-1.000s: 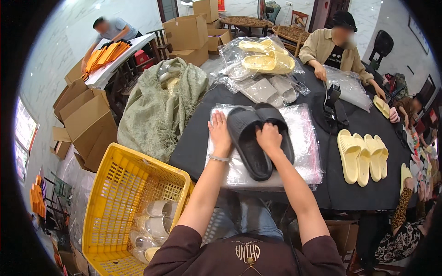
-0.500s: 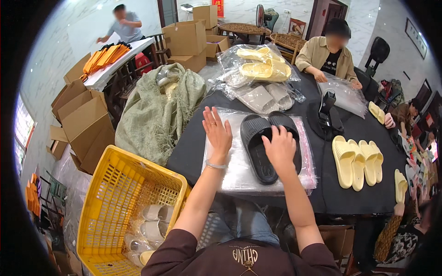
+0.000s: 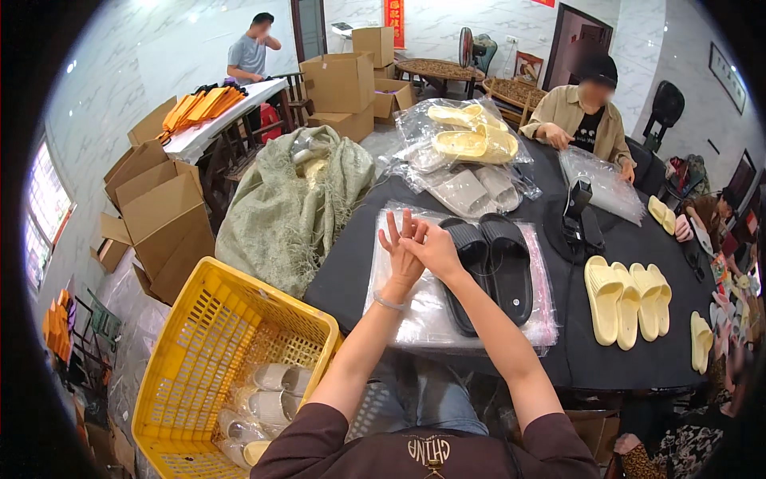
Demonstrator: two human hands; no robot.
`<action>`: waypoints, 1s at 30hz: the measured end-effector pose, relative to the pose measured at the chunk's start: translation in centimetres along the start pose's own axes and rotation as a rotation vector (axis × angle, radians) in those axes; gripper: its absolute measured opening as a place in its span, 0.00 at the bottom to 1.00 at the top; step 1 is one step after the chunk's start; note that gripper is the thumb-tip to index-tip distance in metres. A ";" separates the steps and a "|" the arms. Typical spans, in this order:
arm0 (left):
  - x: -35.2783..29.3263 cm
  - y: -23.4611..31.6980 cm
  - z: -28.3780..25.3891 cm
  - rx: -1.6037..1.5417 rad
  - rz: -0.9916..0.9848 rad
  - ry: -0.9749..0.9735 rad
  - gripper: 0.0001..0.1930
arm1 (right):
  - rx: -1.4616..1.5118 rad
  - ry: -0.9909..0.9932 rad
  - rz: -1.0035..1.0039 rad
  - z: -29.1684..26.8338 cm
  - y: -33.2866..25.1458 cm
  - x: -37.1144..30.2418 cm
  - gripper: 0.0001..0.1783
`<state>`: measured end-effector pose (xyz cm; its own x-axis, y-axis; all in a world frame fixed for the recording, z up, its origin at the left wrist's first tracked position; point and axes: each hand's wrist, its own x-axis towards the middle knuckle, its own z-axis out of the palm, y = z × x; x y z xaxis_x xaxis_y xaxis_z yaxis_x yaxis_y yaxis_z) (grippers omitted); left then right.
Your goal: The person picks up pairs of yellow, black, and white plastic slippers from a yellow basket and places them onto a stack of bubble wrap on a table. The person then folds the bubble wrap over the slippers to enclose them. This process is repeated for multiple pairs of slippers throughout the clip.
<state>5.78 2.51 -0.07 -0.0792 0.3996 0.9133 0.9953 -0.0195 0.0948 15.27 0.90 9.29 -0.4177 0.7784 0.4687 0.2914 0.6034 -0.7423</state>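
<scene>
My left hand (image 3: 401,263) is raised over the left part of a stack of clear plastic bags (image 3: 419,323), its fingers up and spread. Against it, my right hand (image 3: 439,251) is closed around the left hand's fingers; whether anything small is between them cannot be seen. Beside the hands, a pair of black slide sandals (image 3: 509,275) lies side by side on the bags, toes pointing away from me. My right hand and forearm partly cover the left sandal.
Yellow slides (image 3: 626,299) stand right on the black table (image 3: 638,367); bagged slides (image 3: 475,148) are piled behind. A black stand (image 3: 581,215) is nearby. To the left are a yellow crate (image 3: 231,335), a green sack (image 3: 291,215) and cartons (image 3: 163,219). A person (image 3: 582,120) handles bags across the table.
My right hand has left the black sandals and moved left to grasp my left hand's fingers. The view has tilted slightly. The person across the table has shifted a hand.
</scene>
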 end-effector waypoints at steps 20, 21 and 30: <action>-1.1 -1.3 -0.3 0.115 -0.366 -0.545 0.27 | -0.669 0.058 0.142 -8.9 -0.5 -9.5 0.23; -1.1 -1.4 -0.4 0.120 -0.362 -0.552 0.27 | -0.739 0.078 0.175 -9.8 0.1 -10.1 0.22; -1.0 -1.4 -0.5 0.139 -0.346 -0.559 0.27 | -0.797 -0.062 0.450 -10.9 6.5 -6.7 0.41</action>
<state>4.48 1.64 -0.93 -0.3916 0.7769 0.4930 0.9185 0.2986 0.2592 29.33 1.45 6.53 -0.1597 0.9720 0.1722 0.9356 0.2047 -0.2877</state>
